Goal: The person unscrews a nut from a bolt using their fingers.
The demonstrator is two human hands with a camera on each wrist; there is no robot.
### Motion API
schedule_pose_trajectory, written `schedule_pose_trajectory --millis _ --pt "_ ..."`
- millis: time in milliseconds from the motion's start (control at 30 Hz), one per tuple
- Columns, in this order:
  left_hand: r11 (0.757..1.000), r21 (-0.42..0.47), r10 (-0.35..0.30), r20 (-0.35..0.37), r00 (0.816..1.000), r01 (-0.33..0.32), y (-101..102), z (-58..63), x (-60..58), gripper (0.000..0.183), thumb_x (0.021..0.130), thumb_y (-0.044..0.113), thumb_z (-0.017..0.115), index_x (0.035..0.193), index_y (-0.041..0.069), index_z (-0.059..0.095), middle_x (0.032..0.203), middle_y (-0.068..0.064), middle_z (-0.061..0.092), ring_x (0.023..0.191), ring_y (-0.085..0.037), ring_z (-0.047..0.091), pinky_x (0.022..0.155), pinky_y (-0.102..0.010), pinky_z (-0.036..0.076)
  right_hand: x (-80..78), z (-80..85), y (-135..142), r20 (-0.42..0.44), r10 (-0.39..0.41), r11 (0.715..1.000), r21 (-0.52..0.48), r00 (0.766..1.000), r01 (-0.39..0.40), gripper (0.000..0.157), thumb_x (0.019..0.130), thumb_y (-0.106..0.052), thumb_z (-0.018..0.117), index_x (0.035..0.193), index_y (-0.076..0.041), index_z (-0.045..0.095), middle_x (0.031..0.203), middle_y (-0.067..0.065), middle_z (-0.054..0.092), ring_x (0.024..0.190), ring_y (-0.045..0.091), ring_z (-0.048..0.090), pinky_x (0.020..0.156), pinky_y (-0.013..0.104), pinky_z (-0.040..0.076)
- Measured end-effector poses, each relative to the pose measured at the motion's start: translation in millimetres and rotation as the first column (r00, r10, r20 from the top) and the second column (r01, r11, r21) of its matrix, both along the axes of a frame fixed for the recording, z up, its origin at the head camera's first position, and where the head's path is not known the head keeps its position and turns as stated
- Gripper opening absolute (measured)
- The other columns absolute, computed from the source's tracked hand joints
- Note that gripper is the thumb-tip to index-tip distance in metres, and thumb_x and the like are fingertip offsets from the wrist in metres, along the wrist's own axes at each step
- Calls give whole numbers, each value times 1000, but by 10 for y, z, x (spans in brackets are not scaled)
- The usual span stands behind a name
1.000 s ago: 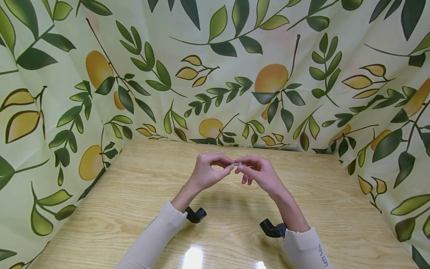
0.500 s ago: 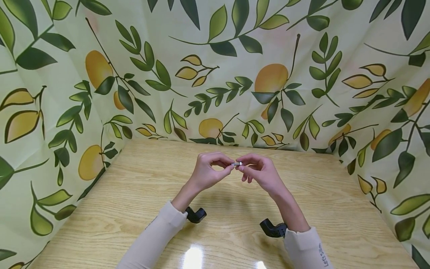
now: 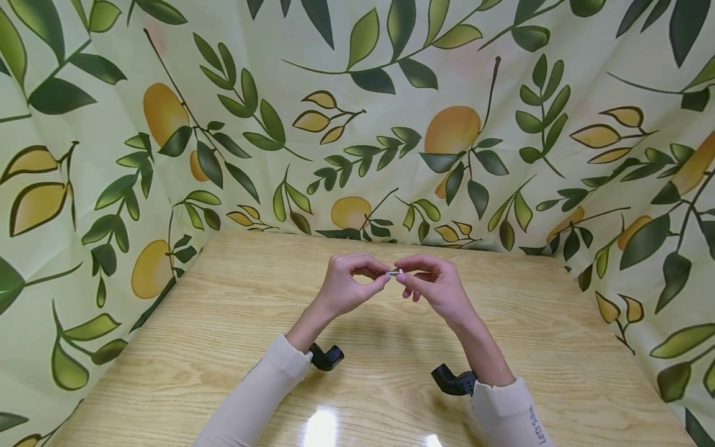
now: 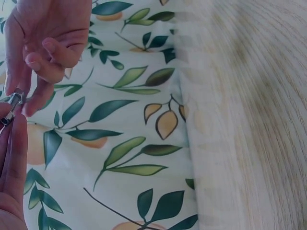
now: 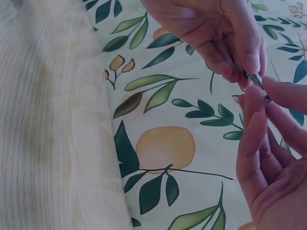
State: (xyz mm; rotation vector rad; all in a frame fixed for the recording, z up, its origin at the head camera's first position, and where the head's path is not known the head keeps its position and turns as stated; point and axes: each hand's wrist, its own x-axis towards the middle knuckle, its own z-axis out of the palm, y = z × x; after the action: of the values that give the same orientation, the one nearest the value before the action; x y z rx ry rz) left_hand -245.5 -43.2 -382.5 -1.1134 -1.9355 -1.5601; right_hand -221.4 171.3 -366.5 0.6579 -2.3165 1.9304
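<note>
Above the far middle of the table, a small silver bolt (image 3: 393,272) with a threaded shaft lies nearly level between both hands. My left hand (image 3: 347,285) pinches one end with thumb and fingertips. From the other side, my right hand (image 3: 434,284) pinches the opposite end with thumb and forefinger, its other fingers loosely curled below. The left wrist view shows the threads of the bolt (image 4: 14,103) between the two sets of fingertips. In the right wrist view a small shiny end piece (image 5: 267,98) sits by the right fingertips; fingers partly hide both ends.
The wooden table (image 3: 251,298) lies under both hands. A cloth with leaves and orange fruit (image 3: 268,174) hangs around its back and sides. Black curved mounts (image 3: 455,380) stick out from both wrists at the beige sleeves.
The right fingertips have shifted very slightly rightward along the bolt and changed their pinch on its end. The left hand stays in place.
</note>
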Motion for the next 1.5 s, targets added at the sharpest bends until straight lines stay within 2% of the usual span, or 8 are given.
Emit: schedule_pose_trajectory --millis 167,500,733,1033,1167,1333,1500 --pt "1000 4 2 -3 1000 -2 -7 -5 -1 8 85 -4 77 91 2 79 86 -12 79 74 -13 76 69 -27 65 -5 5 0 12 2 999 33 1000 -3 26 95 -3 72 118 8 69 86 -8 74 63 12 68 56 25 57" --pt "1000 7 -6 1 1000 6 -3 -24 -25 8 85 -3 78 91 2 79 87 -12 79 74 -12 76 69 -28 66 0 -2 0 -2 -2 1000 16 1000 2 25 95 -4 72 118 5 70 93 -9 73 62 21 68 56 27 57" --pt "1000 5 -11 -2 1000 11 2 -36 -35 8 85 -3 78 92 2 79 87 -12 79 74 -12 76 69 -28 66 -10 -18 11 -4 10 1000 15 1000 -10 24 97 -6 70 118 6 70 91 -5 74 63 13 68 55 26 57" --pt "1000 -1 -7 7 1000 7 -1 -22 -25 8 85 -3 78 92 2 79 87 -12 79 74 -12 76 70 -28 66 -20 -19 6 1 -14 1000 22 1000 14 25 95 -3 72 118 7 69 97 -9 74 64 18 70 56 26 56" --pt "1000 -2 -5 12 1000 5 0 -16 -22 8 84 -4 78 91 1 79 87 -12 79 74 -12 76 70 -28 66 -26 -21 4 13 -8 999 41 1000 8 26 94 -2 73 118 6 69 94 -6 75 63 18 70 55 25 56" --pt "1000 -8 -6 16 1000 6 -6 -14 -17 8 85 -3 78 90 1 79 86 -12 79 73 -11 75 69 -28 66 -22 -19 6 27 -12 998 54 1000 11 26 93 -2 74 117 6 70 88 -9 74 62 13 68 55 25 55" --pt "1000 -14 -7 5 1000 7 -4 -10 -18 7 85 -3 78 91 2 79 86 -11 79 73 -11 75 69 -27 66 -15 -13 14 27 -28 998 57 999 27 26 92 -3 75 116 5 70 93 -9 73 63 14 69 56 26 56"
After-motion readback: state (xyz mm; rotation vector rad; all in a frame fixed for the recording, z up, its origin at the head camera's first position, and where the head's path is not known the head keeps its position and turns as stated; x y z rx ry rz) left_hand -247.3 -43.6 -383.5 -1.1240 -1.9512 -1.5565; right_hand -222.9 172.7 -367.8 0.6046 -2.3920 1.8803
